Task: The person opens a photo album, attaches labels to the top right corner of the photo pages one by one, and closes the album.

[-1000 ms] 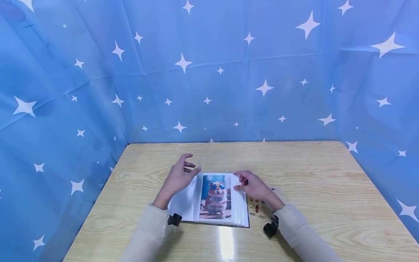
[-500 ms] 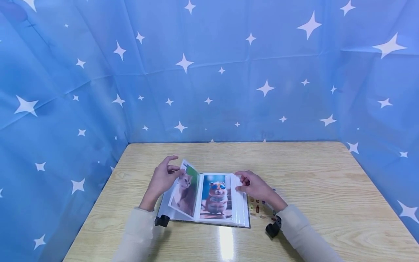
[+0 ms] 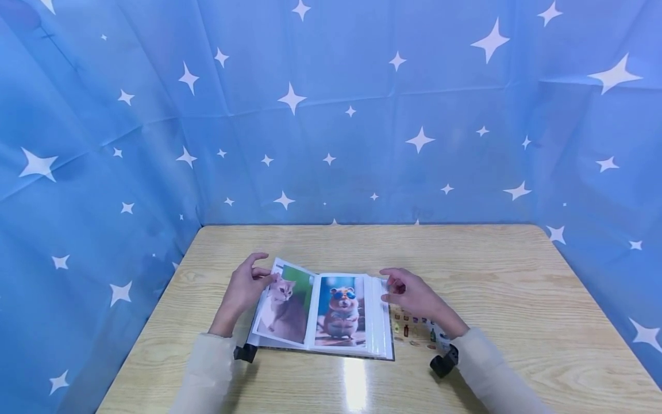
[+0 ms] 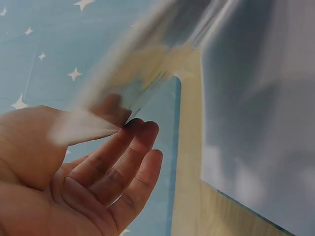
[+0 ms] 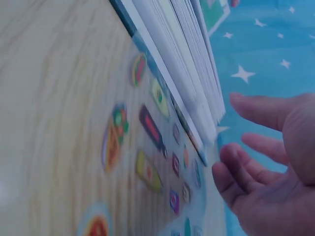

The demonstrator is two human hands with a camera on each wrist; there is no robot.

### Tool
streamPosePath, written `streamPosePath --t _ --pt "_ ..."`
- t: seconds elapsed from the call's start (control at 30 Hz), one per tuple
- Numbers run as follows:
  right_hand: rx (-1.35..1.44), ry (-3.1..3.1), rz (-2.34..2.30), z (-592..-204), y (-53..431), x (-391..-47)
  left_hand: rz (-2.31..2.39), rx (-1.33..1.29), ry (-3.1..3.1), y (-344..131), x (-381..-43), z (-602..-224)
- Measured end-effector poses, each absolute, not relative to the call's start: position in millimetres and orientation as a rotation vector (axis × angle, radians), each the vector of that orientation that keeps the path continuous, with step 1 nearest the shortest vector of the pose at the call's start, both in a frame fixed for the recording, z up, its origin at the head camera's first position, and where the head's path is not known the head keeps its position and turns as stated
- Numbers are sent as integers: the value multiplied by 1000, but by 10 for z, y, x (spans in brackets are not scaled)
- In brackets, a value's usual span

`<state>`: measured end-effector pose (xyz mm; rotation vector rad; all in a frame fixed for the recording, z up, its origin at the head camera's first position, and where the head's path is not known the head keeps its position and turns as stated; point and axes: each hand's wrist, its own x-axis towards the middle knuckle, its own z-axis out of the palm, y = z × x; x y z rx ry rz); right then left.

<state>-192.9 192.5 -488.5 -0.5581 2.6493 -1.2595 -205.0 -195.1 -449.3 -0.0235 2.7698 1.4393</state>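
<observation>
A photo album (image 3: 383,336) lies spread on the wooden table. Its left page (image 3: 284,313), with a cat photo, stands tilted up off the white inside cover. My left hand (image 3: 240,292) pinches that page's outer upper corner between thumb and index finger. The left wrist view has the clear, shiny page (image 4: 147,59) blurred over the thumb, the other fingers loosely bent. On the right page is a hamster photo (image 3: 341,316) with blue sunglasses. My right hand (image 3: 414,296) hovers by the album's right edge, fingers loosely bent, thumb apart, holding nothing.
A clear sheet of small food and bottle stickers (image 5: 150,169) lies beside the album's right edge, partly under my right forearm. Blue curtain (image 3: 362,144) with white stars hangs behind and beside the table (image 3: 517,287).
My left hand has swung the cat page over to the left and lowered it, exposing the cat photo. The right hand has drawn slightly rightward, away from the page stack.
</observation>
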Motion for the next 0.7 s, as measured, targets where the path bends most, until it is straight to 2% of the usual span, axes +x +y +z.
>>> streamPosePath --t 0.7 --pt "-393 2786 -1084 -4902 2403 -1752 1389 -170 2718 -2048 -2072 -4737"
